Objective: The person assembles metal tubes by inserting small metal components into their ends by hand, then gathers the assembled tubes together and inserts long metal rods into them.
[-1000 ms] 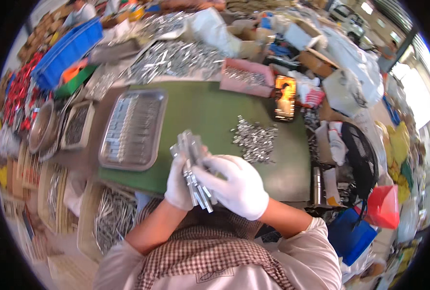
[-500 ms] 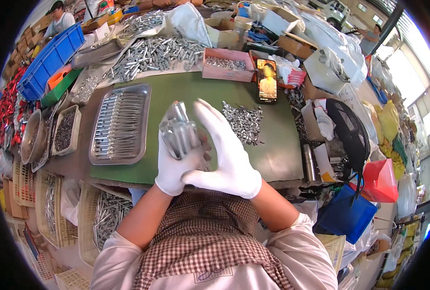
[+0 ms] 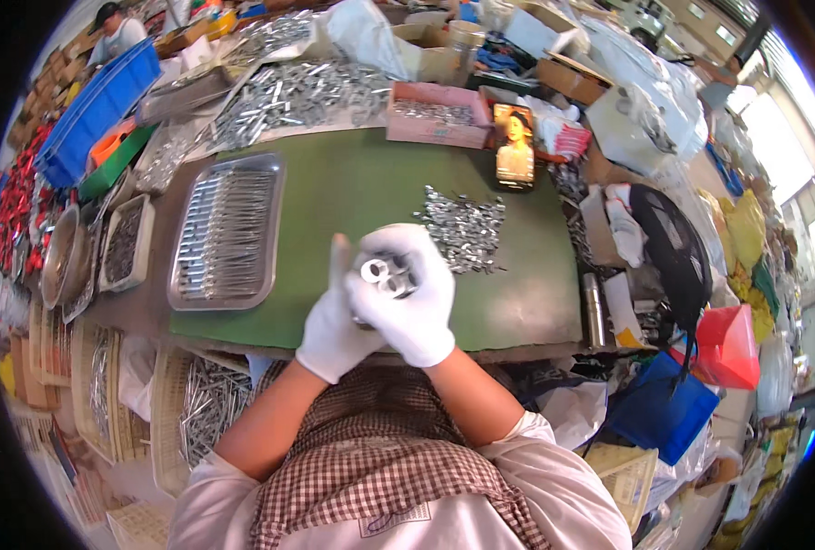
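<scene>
Both hands wear white gloves and meet over the near edge of a green mat [image 3: 352, 197]. My left hand [image 3: 334, 321] and my right hand [image 3: 417, 298] together clasp a bundle of small silver metal tubes [image 3: 385, 272], its ends showing between the fingers. A loose heap of short silver parts [image 3: 462, 229] lies on the mat just beyond the right hand. Left of the hands, a steel tray [image 3: 229, 229] holds rows of metal tubes laid side by side.
A phone [image 3: 515, 147] stands propped at the mat's far edge beside a pink box [image 3: 440, 115] of parts. A large pile of metal tubes [image 3: 297, 92] lies behind. Baskets [image 3: 197, 403], bowls [image 3: 59, 257] and a blue crate [image 3: 96, 110] line the left; another person sits far left.
The right hand, raised with fingers spread half a second ago, has closed down over the bundle. The bundle of tubes now stands end-on between both hands, closer to the heap.
</scene>
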The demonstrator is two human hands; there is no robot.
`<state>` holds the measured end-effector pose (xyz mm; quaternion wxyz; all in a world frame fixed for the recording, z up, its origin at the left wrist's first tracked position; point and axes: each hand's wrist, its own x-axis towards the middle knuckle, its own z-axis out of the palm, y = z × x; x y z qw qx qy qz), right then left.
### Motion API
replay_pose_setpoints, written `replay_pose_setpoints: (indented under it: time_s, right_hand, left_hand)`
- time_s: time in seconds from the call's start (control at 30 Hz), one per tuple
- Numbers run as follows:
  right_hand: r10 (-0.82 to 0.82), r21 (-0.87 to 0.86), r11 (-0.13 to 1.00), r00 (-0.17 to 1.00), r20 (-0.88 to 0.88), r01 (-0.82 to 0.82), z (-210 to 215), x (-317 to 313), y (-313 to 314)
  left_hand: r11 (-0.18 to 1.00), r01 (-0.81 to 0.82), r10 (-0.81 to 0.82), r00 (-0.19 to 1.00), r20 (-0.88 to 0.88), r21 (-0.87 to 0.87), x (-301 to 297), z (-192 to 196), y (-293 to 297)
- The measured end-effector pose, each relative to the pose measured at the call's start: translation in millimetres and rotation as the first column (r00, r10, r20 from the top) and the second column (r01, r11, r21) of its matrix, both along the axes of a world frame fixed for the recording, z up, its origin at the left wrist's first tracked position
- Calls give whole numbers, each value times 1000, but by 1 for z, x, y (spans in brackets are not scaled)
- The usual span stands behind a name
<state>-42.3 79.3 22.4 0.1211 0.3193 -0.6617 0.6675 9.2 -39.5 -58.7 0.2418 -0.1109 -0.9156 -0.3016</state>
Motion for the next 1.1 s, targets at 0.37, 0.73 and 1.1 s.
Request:
replay_pose_setpoints:
  time_s: [0.37, 0.73, 1.1]
  right_hand:
    - [474, -252, 876, 833, 286, -412, 28, 19, -14]
    - [507, 619, 785, 564, -652, 10, -28, -18, -92]
    - [560, 728, 686, 638, -528, 0, -25, -18, -94]
  left_hand:
    - [462, -60, 70, 997, 31, 885, 37, 7, 5]
    - [468, -693, 812, 582, 44, 548, 102, -57, -111]
    - [434, -422, 740, 671, -48, 796, 85, -50, -139]
